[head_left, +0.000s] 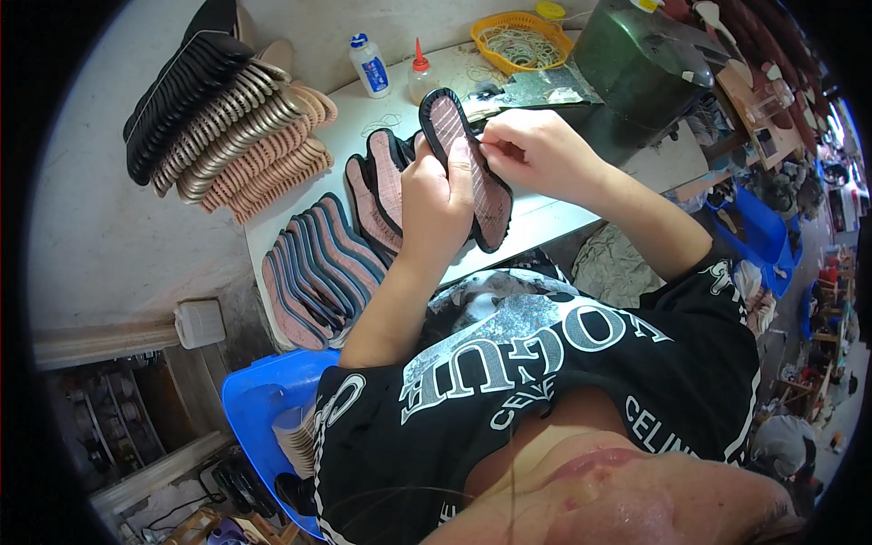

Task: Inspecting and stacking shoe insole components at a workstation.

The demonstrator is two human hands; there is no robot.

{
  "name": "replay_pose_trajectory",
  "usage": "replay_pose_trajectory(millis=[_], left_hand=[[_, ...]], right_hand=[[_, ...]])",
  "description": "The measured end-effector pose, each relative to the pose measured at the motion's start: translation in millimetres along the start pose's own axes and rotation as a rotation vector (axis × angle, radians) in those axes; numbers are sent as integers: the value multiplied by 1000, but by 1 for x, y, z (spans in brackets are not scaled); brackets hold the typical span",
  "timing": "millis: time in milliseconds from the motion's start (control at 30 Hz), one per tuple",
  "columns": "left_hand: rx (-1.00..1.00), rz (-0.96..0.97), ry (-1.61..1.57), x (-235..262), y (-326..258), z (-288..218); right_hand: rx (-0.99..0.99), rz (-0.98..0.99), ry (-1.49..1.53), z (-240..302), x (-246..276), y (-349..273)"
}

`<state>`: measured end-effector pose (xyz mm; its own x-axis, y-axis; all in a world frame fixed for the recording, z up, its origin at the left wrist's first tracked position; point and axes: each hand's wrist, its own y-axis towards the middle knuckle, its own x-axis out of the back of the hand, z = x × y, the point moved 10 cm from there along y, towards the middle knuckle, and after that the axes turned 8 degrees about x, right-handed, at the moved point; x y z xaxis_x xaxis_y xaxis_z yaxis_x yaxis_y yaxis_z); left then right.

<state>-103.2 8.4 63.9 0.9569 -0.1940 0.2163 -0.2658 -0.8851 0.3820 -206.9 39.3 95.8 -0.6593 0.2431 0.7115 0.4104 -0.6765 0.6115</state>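
Observation:
A long pink shoe insole with a black edge (492, 209) is held up over the white table. Wrapped around its middle is my left hand (438, 195), the thumb lying on the pink face. At the insole's right edge, the fingers of my right hand (545, 150) are pinched together; whatever is between them is too small to make out. Just left of the held piece lie more black-edged insoles (386, 168), partly hidden by my left hand. Nearer on the left, a row of pink insoles with blue-grey edges (313, 263) leans in overlapping order.
A tall stack of black, metallic and pink soles (236, 118) stands by the wall. Behind my hands are a white-and-blue bottle (371, 68), a red-tipped bottle (421, 77), a yellow basket of cord (518, 45) and a dark green machine (636, 73). A blue bin (259, 400) sits beside me.

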Motion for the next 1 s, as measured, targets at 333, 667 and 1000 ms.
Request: replay_pose_trajectory(millis=[333,667,1000], left_hand=[[128,63,-30,-13,17,15],[351,-110,-197,9,39,86],[47,-122,194,-27,84,120]], right_hand=[[-130,-424,-189,9,23,-27],[-931,-216,1291,-29,-101,-123],[-903,-520,1139,-57,-72,-132]])
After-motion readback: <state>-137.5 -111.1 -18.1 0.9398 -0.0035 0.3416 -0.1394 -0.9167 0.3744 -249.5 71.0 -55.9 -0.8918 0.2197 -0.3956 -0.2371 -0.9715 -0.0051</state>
